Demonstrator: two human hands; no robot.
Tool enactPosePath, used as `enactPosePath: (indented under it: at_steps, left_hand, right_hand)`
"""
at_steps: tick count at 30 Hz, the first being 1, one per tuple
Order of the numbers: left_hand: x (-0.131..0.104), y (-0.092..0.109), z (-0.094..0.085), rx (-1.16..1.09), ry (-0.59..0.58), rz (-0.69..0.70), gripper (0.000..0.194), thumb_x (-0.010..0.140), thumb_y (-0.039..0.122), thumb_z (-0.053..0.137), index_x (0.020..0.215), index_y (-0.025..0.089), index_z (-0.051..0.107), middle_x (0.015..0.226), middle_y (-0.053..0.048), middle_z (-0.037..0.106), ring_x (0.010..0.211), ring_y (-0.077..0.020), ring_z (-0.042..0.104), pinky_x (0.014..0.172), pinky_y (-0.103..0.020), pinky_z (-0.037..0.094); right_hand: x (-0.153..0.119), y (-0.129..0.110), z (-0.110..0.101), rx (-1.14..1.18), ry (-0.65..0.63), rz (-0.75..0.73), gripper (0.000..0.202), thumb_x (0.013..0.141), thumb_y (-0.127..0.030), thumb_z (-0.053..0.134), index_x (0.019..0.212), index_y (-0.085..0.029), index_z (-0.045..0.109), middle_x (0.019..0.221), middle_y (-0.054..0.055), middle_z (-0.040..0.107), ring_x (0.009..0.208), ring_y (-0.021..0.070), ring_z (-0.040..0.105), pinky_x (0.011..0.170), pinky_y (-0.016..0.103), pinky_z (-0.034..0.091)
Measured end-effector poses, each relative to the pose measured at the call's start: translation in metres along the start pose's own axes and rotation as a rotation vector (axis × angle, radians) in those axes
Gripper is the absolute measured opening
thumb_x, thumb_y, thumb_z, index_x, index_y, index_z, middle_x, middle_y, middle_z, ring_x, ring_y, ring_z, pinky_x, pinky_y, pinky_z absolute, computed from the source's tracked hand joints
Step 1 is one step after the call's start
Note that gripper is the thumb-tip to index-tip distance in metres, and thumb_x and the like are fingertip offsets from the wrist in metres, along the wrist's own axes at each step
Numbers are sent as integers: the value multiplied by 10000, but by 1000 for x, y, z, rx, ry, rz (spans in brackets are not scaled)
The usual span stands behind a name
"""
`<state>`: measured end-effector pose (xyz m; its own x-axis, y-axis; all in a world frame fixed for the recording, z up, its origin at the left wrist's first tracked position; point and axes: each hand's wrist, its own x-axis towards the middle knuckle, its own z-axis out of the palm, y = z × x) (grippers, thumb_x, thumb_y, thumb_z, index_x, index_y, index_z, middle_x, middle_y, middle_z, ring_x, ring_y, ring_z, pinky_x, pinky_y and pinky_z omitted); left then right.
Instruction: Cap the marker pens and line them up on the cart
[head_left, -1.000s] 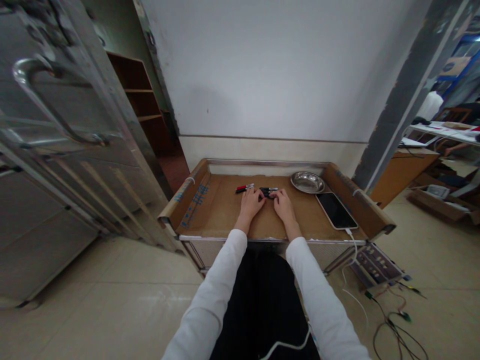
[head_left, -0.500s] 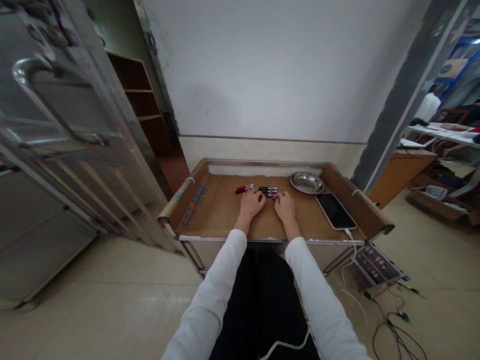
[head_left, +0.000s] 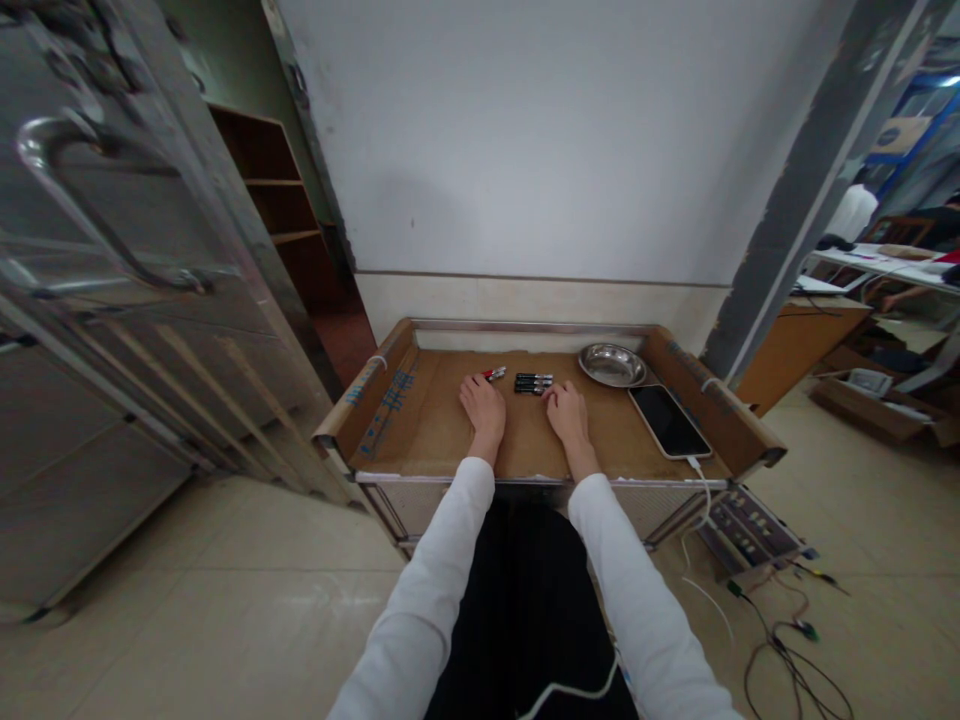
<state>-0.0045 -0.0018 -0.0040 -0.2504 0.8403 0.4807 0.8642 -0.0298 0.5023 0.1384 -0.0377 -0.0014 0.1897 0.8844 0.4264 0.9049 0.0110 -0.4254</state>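
Several black markers (head_left: 533,382) lie side by side in a small stack on the brown cardboard surface (head_left: 439,430). My right hand (head_left: 567,408) is at their right end, its fingertips bent against or just beside them. To the left, my left hand (head_left: 484,405) reaches over the red marker (head_left: 493,374), covering part of it; whether the fingers grip it is hidden. The black marker seen beside the red one earlier is out of sight under this hand.
A round metal bowl (head_left: 613,366) sits at the back right of the cart. A phone (head_left: 670,421) with a white cable (head_left: 705,495) lies in front of it. Raised cardboard sides edge the cart left and right. Cables lie on the floor at right.
My left hand has moved left, away from the black markers and onto the red marker. My right hand stays at the right end of the black markers.
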Motion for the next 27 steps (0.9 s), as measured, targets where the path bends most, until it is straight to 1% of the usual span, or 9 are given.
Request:
enactPosePath:
  at_steps: [4,8,13,17,18,20,22,25,27]
  left_hand:
    - [-1,1,1,67,5,-36,209,829,140,403,1006,89,502,1068,-231,538,1047,-339,503,866,-471,405]
    - [1,-2,3,64,45,-39,182,837,140,416,990,114,511,1050,-202,566,1028,-313,524,854,-438,425]
    - [5,-4,6,3,16,6,196,898,149,345,956,129,531,1005,-183,596,1006,-287,552,849,-415,435]
    - [9,-4,5,-79,-10,-32,242,934,179,300,972,116,530,1018,-190,590,1009,-279,559,852,-413,433]
    - [10,-4,4,-120,-10,-20,244,938,181,296,969,119,529,1016,-185,589,1003,-272,560,857,-410,431]
    - [11,-2,0,-232,1,75,236,942,186,297,952,141,528,1001,-159,593,990,-249,557,883,-398,424]
    - [9,0,-4,-362,9,243,210,942,196,317,936,172,525,983,-121,597,983,-221,551,912,-376,418]
    - [5,3,-8,-505,-70,488,153,923,192,372,918,188,525,954,-87,601,982,-191,555,925,-339,429]
    - [3,5,-8,-571,-114,551,123,911,197,407,948,188,524,968,-78,607,984,-178,566,919,-322,441]
  right_hand:
    - [0,1,1,14,15,-5,288,878,-114,371,855,-187,649,950,85,587,863,186,554,807,300,368]
    - [1,2,2,42,24,-30,267,867,-112,379,890,-186,635,971,83,587,867,187,553,808,300,377]
    - [2,3,6,66,56,-55,274,859,-116,393,1041,-161,593,1023,98,573,878,195,544,803,301,396]
    - [3,4,8,79,75,-79,336,861,-144,410,1165,-157,553,1070,111,555,939,212,546,830,316,414]
    - [3,4,9,93,79,-89,358,856,-154,424,1195,-158,540,1086,115,551,960,218,547,841,324,418]
    - [3,4,9,141,79,-123,412,846,-175,449,1254,-164,503,1113,120,548,991,224,549,866,339,426]
    - [4,5,11,226,70,-170,468,836,-190,468,1303,-169,457,1148,120,551,1012,215,554,888,339,433]
    - [5,7,14,382,39,-207,505,820,-201,492,1318,-166,425,1204,119,562,1017,189,569,894,318,449]
    - [5,8,17,445,4,-205,456,814,-207,504,1268,-170,468,1184,110,592,978,179,589,876,316,462]
